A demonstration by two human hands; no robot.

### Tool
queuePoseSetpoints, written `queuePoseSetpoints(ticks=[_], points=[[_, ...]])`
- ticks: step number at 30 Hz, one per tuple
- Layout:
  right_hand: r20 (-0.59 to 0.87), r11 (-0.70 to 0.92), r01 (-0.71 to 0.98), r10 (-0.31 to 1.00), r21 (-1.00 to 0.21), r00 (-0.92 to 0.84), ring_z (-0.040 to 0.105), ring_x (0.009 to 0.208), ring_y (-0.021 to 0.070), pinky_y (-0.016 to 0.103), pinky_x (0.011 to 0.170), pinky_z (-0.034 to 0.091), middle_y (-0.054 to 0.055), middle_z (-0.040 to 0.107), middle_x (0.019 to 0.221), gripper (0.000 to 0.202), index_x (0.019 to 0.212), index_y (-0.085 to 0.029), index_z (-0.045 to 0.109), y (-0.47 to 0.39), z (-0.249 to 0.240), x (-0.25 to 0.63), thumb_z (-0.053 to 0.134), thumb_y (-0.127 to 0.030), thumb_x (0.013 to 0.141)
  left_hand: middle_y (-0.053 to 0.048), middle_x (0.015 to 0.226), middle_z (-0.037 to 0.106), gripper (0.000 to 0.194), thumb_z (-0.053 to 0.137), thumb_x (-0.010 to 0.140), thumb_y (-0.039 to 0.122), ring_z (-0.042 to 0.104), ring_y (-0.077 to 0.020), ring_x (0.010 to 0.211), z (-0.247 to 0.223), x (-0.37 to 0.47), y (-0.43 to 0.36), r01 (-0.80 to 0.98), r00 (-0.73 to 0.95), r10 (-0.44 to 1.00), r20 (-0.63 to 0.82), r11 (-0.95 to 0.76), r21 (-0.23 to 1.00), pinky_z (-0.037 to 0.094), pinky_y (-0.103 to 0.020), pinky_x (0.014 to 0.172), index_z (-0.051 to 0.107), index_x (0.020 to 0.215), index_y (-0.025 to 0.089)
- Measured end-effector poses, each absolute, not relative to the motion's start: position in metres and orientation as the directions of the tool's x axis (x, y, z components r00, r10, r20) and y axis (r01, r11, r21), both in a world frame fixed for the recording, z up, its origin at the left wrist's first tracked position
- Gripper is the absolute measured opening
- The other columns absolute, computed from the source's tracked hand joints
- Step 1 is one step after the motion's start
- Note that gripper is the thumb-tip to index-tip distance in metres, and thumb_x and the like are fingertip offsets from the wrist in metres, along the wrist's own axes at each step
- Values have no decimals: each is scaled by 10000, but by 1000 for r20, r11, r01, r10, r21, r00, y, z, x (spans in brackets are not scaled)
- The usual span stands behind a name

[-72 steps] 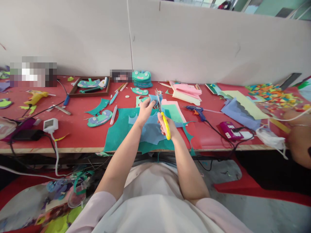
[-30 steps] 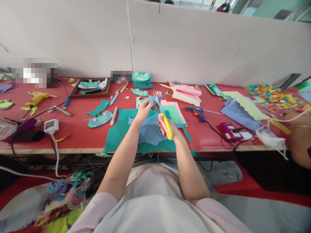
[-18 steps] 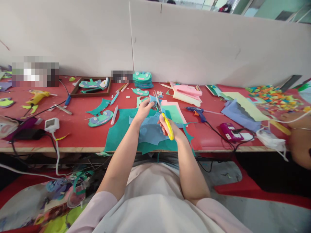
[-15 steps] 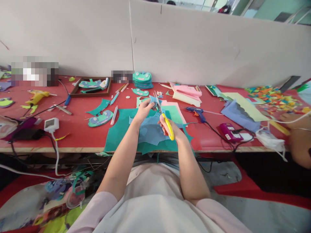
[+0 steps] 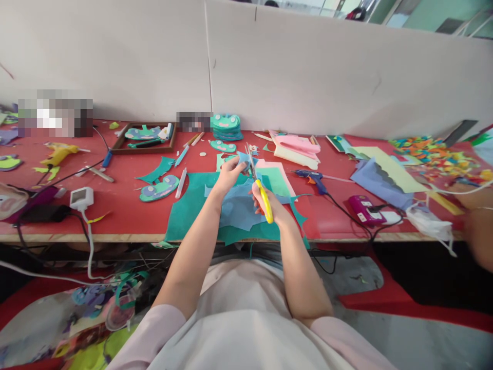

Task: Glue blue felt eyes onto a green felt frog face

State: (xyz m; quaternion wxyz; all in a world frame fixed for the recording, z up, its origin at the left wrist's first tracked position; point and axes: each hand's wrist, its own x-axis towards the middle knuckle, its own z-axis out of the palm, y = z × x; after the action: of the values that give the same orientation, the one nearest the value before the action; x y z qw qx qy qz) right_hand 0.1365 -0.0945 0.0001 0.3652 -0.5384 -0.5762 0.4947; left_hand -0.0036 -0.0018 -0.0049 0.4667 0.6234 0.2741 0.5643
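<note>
My left hand pinches a small piece of blue felt above the middle of the work area. Yellow-handled scissors are in my right hand, their blades pointing away from me, somewhat apart and right at the blue piece. Beneath both hands lies a larger blue felt sheet with ragged edges, on top of dark green felt. Pale green felt and pink felt rest just behind my right hand.
The red table bears a brown tray, stacked green felt faces, a blue glue gun, a purple power socket and colourful scraps. Another person's arm is at the right edge.
The scissors' handles have swung slightly left and their blades have opened a little. The other person's arm at the right has shifted. My left hand has hardly moved.
</note>
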Motion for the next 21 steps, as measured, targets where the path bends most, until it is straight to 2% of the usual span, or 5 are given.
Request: queuePoseSetpoints(ticks=[5, 11, 18, 21], points=[[-116, -77, 243, 982, -967, -150, 454, 428, 111, 262, 398, 385, -20, 427, 549, 442, 759, -198, 498, -93, -4, 134, 423, -632, 792, 18, 619, 537, 203, 559, 794, 346, 526, -96, 597, -4, -3, -3, -194, 198, 874, 443, -408, 892, 443, -235, 612, 563, 700, 166], [-129, -103, 187, 982, -977, -137, 415, 380, 95, 263, 378, 380, -36, 398, 529, 455, 772, -200, 500, -93, -5, 132, 421, -648, 787, 16, 630, 535, 205, 575, 779, 358, 524, -101, 603, -6, -1, -1, -242, 204, 877, 435, -385, 890, 460, -248, 615, 571, 706, 167], [-152, -124, 196, 979, -973, -134, 393, 332, 100, 240, 324, 329, -61, 366, 451, 465, 759, -212, 496, -94, -4, 131, 417, -669, 773, 6, 656, 563, 217, 557, 789, 364, 538, -103, 614, -7, -3, 0, -230, 217, 874, 436, -388, 893, 456, -254, 634, 569, 700, 166], [-135, -102, 206, 979, -973, -155, 379, 328, 103, 244, 340, 344, -69, 356, 416, 438, 775, -214, 519, -94, -5, 135, 439, -645, 777, 4, 654, 565, 205, 555, 784, 354, 539, -105, 612, -6, -4, -2, -246, 231, 876, 423, -368, 897, 459, -254, 633, 571, 704, 166]])
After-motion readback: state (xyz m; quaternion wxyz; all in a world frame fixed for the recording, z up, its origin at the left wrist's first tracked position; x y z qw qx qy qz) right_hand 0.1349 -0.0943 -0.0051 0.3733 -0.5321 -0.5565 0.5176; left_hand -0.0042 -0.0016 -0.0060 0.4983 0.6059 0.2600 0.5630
